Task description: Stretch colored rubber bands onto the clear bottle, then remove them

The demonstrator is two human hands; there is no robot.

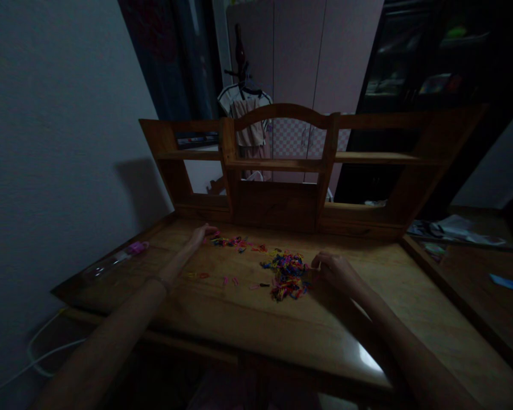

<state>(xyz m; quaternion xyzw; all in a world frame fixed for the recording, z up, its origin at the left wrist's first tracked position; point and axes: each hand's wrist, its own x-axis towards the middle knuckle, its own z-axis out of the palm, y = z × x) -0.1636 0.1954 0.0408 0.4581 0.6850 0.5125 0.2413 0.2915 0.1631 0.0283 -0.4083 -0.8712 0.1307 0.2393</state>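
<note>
A heap of small coloured bands [287, 275] lies in the middle of a wooden desk [239, 319]. My right hand [337, 271] rests at the heap's right edge, fingers curled in a pinch on something too small to make out. My left hand [202, 234] reaches far forward to a row of sorted bands [233, 242] near the desk's back; its fingers are bent down onto the row's left end. A few loose pink and orange bands [228, 279] lie between my arms.
A wooden shelf unit [277, 165] stands along the desk's back edge. A clear plastic case with a pink end [119, 259] lies at the left edge by the wall. White cables [47, 347] hang below. Papers [448, 228] lie to the right. The room is dim.
</note>
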